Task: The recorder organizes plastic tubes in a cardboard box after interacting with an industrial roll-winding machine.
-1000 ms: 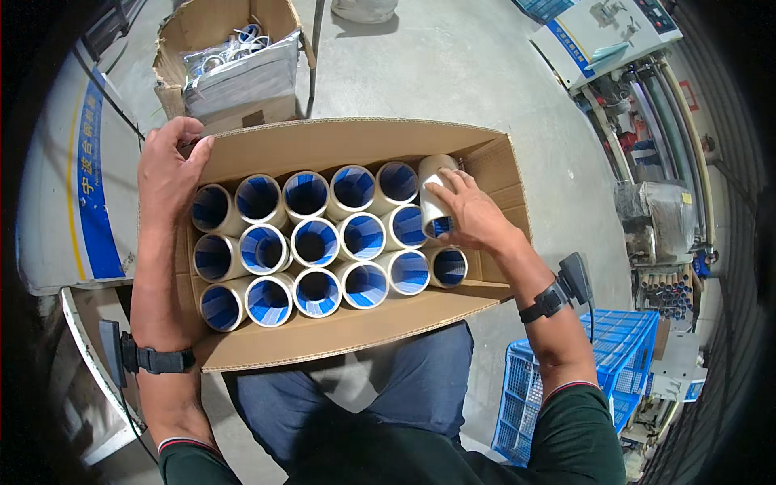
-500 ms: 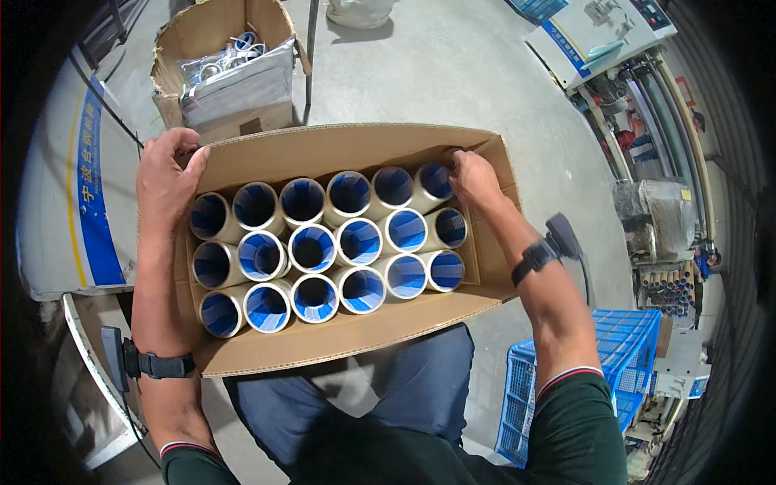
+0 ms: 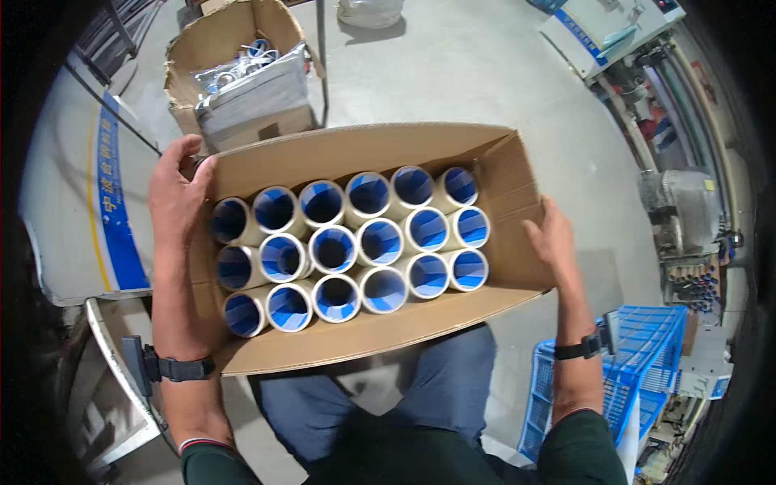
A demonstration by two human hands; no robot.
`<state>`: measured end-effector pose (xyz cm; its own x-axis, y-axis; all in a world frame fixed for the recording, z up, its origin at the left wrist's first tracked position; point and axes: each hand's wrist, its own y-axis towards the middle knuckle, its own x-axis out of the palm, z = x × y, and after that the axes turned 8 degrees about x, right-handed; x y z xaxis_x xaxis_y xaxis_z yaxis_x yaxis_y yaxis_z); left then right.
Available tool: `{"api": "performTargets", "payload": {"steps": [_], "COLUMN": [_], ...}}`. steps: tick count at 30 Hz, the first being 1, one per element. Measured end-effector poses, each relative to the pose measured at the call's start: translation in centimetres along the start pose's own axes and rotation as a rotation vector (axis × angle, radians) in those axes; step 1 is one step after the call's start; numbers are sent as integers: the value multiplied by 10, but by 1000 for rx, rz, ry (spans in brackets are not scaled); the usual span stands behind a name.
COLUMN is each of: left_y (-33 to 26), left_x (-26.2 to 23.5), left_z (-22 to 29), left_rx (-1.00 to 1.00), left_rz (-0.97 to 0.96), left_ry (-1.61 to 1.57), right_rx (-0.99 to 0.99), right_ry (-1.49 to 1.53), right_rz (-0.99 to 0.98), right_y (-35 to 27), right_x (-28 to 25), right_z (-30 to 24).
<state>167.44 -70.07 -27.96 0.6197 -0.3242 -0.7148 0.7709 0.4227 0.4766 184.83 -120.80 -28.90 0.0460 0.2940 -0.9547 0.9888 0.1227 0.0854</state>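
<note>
Before me is an open cardboard box (image 3: pixel 380 339), its walls upright. Inside stand several pale, cream-white rolls (image 3: pixel 380 242) in three rows, their hollow cores lined in blue. My left hand (image 3: pixel 176 190) grips the box at its far left corner, with the thumb and fingers about the wall's edge. On the right end wall, my right hand (image 3: pixel 554 238) holds the edge, thumb toward the inside and fingers along the outside. The box's base and what lies under the rolls are hidden.
Beyond the box stands a worn carton (image 3: pixel 234 105) holding loose plastic scraps. A white machine panel with a blue stripe (image 3: pixel 121 210) is at the left. Blue plastic crates (image 3: pixel 647 347) sit at the lower right, and machinery with rollers (image 3: pixel 675 113) runs along the right.
My right hand has left the box's far right inner corner and moved to the right end wall. The box and my left hand appear slightly farther right in view.
</note>
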Motion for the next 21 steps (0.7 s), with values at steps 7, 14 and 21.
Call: {"api": "performTargets", "payload": {"steps": [7,14,21], "left_y": [-60,-130,-142], "left_x": [-75,-74,-54], "left_z": [27,3,-5], "left_rx": [-169,-476,-618], "left_rz": [89,-185,-268], "left_ry": [-37,-406,-742], "right_rx": [93,-100,-231], "right_ry": [-6,-140,-88], "right_rz": [-166,-94,-75], "right_y": [21,106,93], "right_x": [-7,-1,10], "right_z": [10,-18,-4]}}
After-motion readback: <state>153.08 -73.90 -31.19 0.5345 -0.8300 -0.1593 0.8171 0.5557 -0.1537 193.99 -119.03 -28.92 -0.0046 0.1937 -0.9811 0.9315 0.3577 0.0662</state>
